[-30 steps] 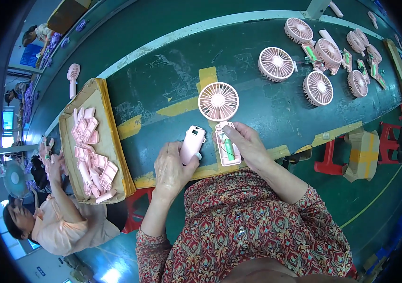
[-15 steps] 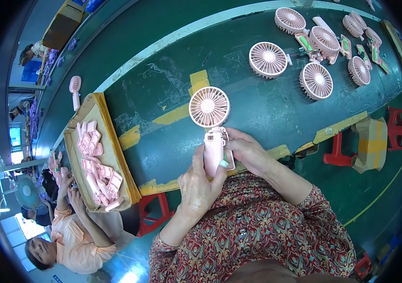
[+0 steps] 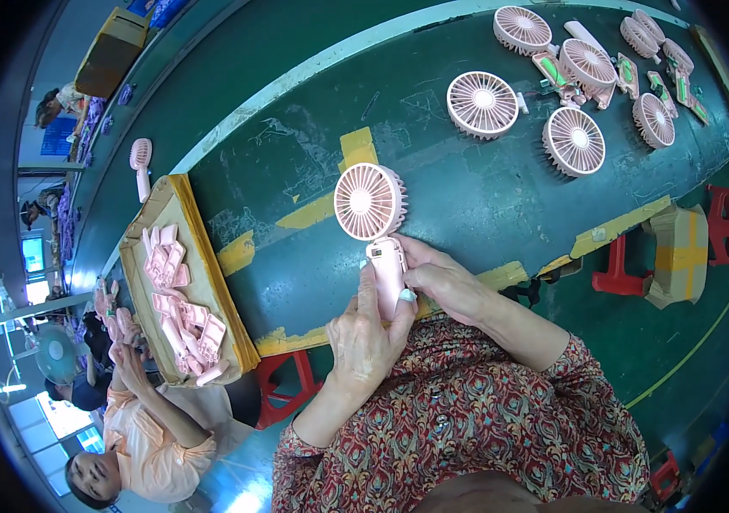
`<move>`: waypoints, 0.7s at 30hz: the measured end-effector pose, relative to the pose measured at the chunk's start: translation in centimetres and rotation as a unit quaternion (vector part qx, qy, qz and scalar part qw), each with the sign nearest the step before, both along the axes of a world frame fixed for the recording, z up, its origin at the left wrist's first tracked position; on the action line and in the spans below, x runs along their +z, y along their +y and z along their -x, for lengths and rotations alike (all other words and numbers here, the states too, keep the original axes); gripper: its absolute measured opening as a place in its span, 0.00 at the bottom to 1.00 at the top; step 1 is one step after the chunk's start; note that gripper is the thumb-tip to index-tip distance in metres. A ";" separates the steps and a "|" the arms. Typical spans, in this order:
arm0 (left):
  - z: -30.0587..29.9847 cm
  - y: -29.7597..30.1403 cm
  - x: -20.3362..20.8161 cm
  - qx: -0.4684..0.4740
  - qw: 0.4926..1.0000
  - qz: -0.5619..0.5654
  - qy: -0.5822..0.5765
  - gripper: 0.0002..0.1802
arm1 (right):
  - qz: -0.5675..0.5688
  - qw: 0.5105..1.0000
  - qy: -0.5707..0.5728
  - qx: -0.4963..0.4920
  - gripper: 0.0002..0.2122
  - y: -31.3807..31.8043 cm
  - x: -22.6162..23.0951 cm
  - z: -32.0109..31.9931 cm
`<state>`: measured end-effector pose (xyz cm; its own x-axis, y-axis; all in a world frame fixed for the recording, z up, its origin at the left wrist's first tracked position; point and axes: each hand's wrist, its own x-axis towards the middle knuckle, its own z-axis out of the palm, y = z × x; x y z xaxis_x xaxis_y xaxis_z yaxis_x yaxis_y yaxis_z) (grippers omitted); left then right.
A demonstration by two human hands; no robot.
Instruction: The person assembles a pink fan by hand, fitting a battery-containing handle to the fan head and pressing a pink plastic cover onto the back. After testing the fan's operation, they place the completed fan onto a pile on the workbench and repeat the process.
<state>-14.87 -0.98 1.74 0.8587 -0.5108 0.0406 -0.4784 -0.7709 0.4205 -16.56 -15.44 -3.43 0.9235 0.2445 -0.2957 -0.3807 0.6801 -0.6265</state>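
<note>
Both my hands hold a pink handheld fan [image 3: 390, 275] by its handle, near the bench's front edge. Its round slatted head [image 3: 369, 202] points away from me, above the green bench top. My left hand [image 3: 361, 335] grips the handle's left side, index finger along it and thumb at its lower end. My right hand [image 3: 443, 280] is closed round the right side, its fingers near the neck. The handle's two shells look pressed together, and the inside of the handle is hidden.
A cardboard tray [image 3: 229, 295] of pink casing pieces [image 3: 183, 321] stands at left. Several fan heads [image 3: 573, 141] with wired green-marked handle parts lie at far right. A finished-looking small fan [image 3: 141, 168] lies beyond the tray. A co-worker [image 3: 155, 453] sits at left; red stools [image 3: 616, 269] stand beyond the bench edge.
The handle's rear shell, which stood out on the right with green showing, now lies in line with the front one. The fan head has turned and shifted slightly left.
</note>
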 end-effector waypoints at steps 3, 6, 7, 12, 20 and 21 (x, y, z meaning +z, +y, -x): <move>0.1 -0.1 0.4 0.007 0.999 -0.029 0.026 0.32 | 0.003 1.000 -0.005 0.008 0.31 0.2 0.0 -0.1; 0.1 -0.1 0.0 -0.009 1.000 -0.019 0.003 0.33 | 0.022 0.999 0.000 0.025 0.32 0.1 0.1 -0.1; 0.1 0.1 -0.2 -0.007 1.000 -0.019 0.003 0.33 | 0.030 0.999 -0.003 0.012 0.31 0.2 0.4 0.0; 0.0 0.4 -0.8 -0.042 0.999 -0.004 -0.011 0.34 | 0.055 0.998 -0.016 -0.009 0.31 0.5 0.7 0.1; -0.3 1.3 -0.7 -0.049 0.999 0.014 0.009 0.34 | 0.041 0.999 -0.014 -0.026 0.30 0.8 0.5 0.2; -0.3 1.4 -0.7 -0.049 0.998 0.024 0.023 0.34 | 0.043 0.999 -0.014 -0.024 0.30 0.8 0.7 0.2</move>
